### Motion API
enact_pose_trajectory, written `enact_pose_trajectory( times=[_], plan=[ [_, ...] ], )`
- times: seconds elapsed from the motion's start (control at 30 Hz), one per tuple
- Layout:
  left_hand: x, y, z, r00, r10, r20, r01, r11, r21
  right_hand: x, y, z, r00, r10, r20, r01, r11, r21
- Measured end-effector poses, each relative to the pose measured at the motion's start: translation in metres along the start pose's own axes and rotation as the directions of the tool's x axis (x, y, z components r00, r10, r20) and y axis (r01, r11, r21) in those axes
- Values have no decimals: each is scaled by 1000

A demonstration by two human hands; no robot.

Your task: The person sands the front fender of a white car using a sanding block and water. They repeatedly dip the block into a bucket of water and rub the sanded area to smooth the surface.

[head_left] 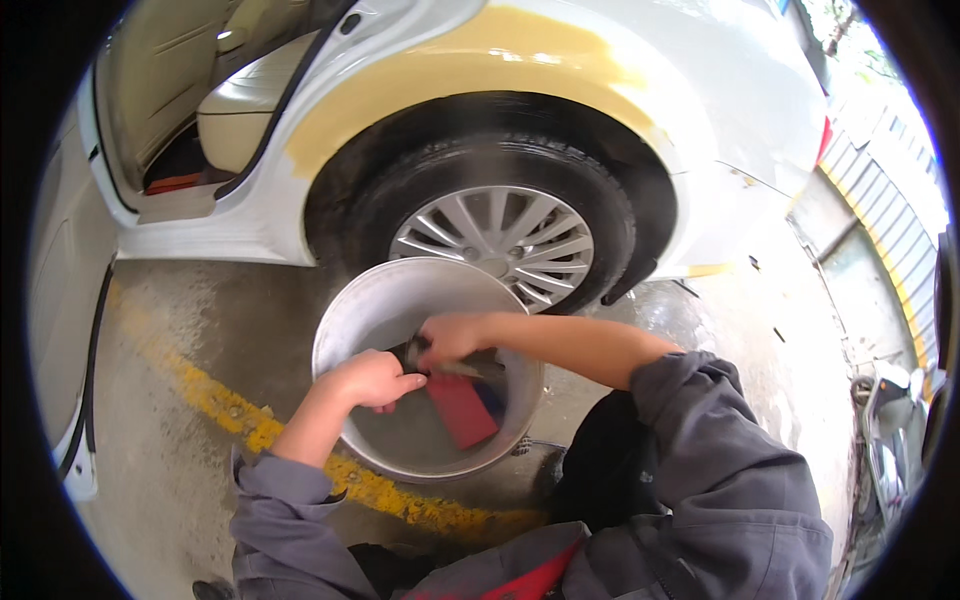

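Observation:
A white bucket (333, 360) holds murky grey water. My right hand (452, 338), slightly blurred, grips something dark and hard to make out inside it. Just left of it, my left hand (372, 382) has its fingers curled round something, perhaps the same dark object, with its thumb pointing right. A red flat pad or sheet (462, 415) lies in the bucket below both hands, partly over a dark blue piece (490, 398).
A white car stands ahead, with a yellowish patch (480, 55) over its rear wheel (495, 225) and an open door (70, 300) at left. Yellow floor line (220, 405) under the bucket. Corrugated fence (875, 230) and what looks like a parked scooter (885, 440) at right.

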State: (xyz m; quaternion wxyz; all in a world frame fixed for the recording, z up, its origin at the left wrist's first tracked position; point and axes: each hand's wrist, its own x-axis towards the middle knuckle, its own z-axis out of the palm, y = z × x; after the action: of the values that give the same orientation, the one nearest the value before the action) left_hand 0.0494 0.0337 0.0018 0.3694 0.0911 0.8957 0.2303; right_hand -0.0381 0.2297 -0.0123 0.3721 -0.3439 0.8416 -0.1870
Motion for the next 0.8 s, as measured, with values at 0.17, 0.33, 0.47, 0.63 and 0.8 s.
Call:
enact_pose_trajectory(
  times=[0.17, 0.33, 0.47, 0.63, 0.8],
  plan=[
    [6, 12, 1, 901, 78, -428, 47, 961, 274, 54, 29, 86, 966, 64, 249, 160, 608, -777],
    [9, 19, -2, 823, 101, -558, 13, 981, 196, 58, 36, 115, 965, 107, 241, 153, 516, -843],
    [-9, 9, -7, 728, 148, -670, -70, 987, 142, -42, -66, 4, 985, 165, 58, -75, 696, -714],
    [-12, -1, -36, 724, 361, -587, -371, 922, 109, -199, -53, -158, 785, -29, -619, -466, 631, -621],
    [7, 6, -43, 766, 385, -515, -331, 923, 197, -274, -1, -225, 499, -434, -750, -610, 439, -660]
  ],
)
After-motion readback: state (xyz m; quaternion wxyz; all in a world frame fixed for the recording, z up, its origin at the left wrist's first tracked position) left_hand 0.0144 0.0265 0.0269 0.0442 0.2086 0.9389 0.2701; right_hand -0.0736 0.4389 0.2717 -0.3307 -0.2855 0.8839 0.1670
